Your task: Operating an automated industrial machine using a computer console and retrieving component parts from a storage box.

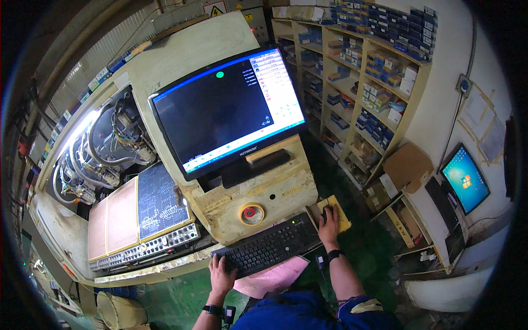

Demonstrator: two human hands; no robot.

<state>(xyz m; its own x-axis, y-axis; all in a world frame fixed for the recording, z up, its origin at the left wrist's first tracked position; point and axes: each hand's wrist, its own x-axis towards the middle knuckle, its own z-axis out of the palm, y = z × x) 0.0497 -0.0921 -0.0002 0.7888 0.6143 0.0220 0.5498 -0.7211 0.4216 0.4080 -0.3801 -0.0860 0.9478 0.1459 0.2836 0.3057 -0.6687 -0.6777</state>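
Note:
A black keyboard lies tilted on a ledge in front of a large machine. My left hand rests at its left end, fingers apart over the keys and holding nothing. To the right, my right hand is curled over a dark computer mouse, mostly covered by the fingers. The mouse sits on a worn yellowish board. Above the keyboard stands a monitor with a mostly black window, a green dot and a side menu. A round red button in a yellow ring is set into the panel below it.
Left of the monitor, pink and dark blue perforated boards lie on the machine bed under drill-like heads. Pink sheets lie below the keyboard. Shelves with small boxes stand behind right, near a second monitor.

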